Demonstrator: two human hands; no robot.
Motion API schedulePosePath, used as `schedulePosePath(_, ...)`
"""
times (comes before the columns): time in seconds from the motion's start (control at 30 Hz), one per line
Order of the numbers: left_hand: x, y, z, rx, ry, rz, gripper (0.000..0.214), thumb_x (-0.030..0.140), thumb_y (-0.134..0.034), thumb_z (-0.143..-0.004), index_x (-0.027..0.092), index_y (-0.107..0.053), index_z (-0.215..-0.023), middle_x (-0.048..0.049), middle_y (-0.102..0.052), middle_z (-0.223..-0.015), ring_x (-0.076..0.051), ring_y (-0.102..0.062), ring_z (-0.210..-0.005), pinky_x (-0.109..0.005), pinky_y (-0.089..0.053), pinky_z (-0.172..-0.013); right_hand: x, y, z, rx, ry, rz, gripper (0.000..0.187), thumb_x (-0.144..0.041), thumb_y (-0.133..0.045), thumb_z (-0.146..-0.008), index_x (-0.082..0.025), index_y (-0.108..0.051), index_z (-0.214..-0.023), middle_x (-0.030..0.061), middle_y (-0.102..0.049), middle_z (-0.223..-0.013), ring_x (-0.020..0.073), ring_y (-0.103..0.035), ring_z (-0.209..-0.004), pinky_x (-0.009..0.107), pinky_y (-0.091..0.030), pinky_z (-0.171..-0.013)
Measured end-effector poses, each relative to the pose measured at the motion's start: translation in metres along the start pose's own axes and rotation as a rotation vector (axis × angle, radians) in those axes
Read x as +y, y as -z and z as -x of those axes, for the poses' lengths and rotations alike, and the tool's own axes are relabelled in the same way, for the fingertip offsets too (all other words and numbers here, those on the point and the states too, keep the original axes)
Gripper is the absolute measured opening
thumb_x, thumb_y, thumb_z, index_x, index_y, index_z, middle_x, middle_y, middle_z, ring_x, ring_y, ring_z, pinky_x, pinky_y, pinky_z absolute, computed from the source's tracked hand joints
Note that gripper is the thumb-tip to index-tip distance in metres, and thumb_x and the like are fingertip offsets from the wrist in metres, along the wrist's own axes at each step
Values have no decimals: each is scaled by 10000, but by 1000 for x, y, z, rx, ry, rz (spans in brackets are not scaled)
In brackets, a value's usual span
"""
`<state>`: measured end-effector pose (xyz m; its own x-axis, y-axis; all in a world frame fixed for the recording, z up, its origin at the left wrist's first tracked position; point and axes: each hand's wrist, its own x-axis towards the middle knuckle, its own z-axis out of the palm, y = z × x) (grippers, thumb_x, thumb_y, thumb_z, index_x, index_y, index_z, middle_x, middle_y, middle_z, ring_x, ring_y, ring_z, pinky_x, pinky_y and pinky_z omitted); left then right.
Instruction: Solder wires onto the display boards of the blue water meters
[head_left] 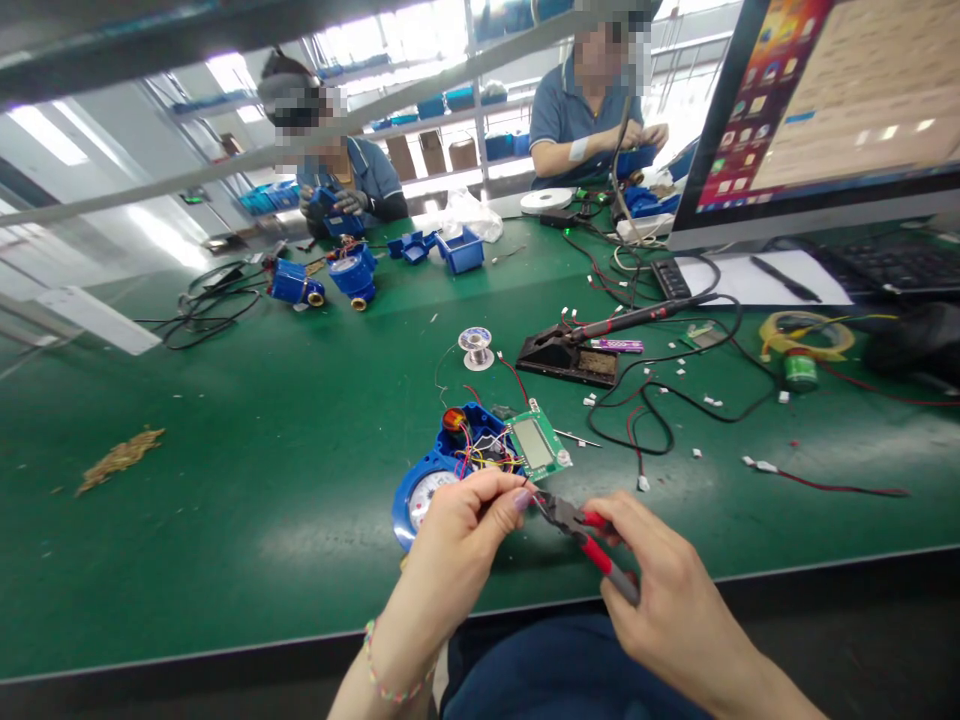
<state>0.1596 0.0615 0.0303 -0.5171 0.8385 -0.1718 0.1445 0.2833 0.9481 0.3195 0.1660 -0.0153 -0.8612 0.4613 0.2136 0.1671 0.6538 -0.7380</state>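
Note:
Between thumb and forefinger, my left hand (469,530) pinches a thin wire beside a green circuit board (559,452) with a small display. My right hand (656,570) grips red-and-grey cutting pliers (600,555), their jaws right at the wire by my left fingertips. Coloured wires run from the board into the open blue housing of a water meter (420,480), which has a round white dial. My left hand partly covers this meter. Whether the jaws touch the wire I cannot tell.
Behind the meter stand a solder spool (475,348) and a soldering iron (637,318) on its holder (570,358). Loose red-black wires (832,482) and white connectors lie to the right, near a monitor (825,110). Across the bench two people handle blue parts near other meters (352,272).

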Motion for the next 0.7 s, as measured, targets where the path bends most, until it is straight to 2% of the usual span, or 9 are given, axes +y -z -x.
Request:
schedulePosePath(0.17, -1, -1, -1, -7, -14, -18, 214, 322, -518, -836, 169, -620, -727, 14, -520, -643, -121, -457, -630, -237, -337, -603, 2, -3, -2, 8, -5, 42, 356, -23, -398, -647, -185, -443, -961, 35, -468, -834, 178, -465, -737, 286, -400, -641)
schedulePosePath(0.3, -4, 1, -1, -12, -56, -83, 270, 344, -482, -857, 174, -586, -676, 6, -520, -649, -130, -465, -639, -246, -340, -607, 0, -6, -2, -51, -89, 29, 269, -44, -402, -622, -191, -425, -847, 8, -462, -725, 160, -444, -627, 261, -346, -560)
schedulePosePath(0.4, -4, 3, 0, -25, -111, -189, 339, 379, -430, -884, 177, -564, -647, -9, -530, -673, -136, -474, -648, -252, -338, -609, -3, -9, 1, -71, -166, -75, 184, -97, -402, -638, -196, -412, -792, 6, -469, -694, 159, -439, -617, 264, -348, -575)
schedulePosePath(0.5, -3, 1, 3, -30, -110, -173, 397, 428, -411, -888, 168, -563, -629, 1, -484, -604, -112, -428, -555, -236, -309, -535, -10, -17, 2, -82, -273, -320, 148, -160, -414, -636, -192, -429, -779, 12, -471, -705, 156, -426, -646, 260, -360, -605)
schedulePosePath(0.57, -1, -5, 4, 8, -51, 77, 392, 440, -443, -874, 156, -569, -634, 11, -468, -568, -86, -382, -483, -216, -272, -464, -16, -26, -1, -102, -351, -571, 128, -188, -425, -600, -194, -416, -728, -5, -422, -660, 134, -377, -608, 237, -330, -559)
schedulePosePath(0.7, 3, -24, 2, 177, 30, 865, 288, 413, -513, -847, 159, -579, -727, 15, -511, -624, -54, -359, -429, -168, -262, -387, -32, -46, -8, -83, -441, -1062, 223, -266, -440, -515, -185, -443, -723, -27, -342, -615, 110, -296, -551, 227, -276, -502)
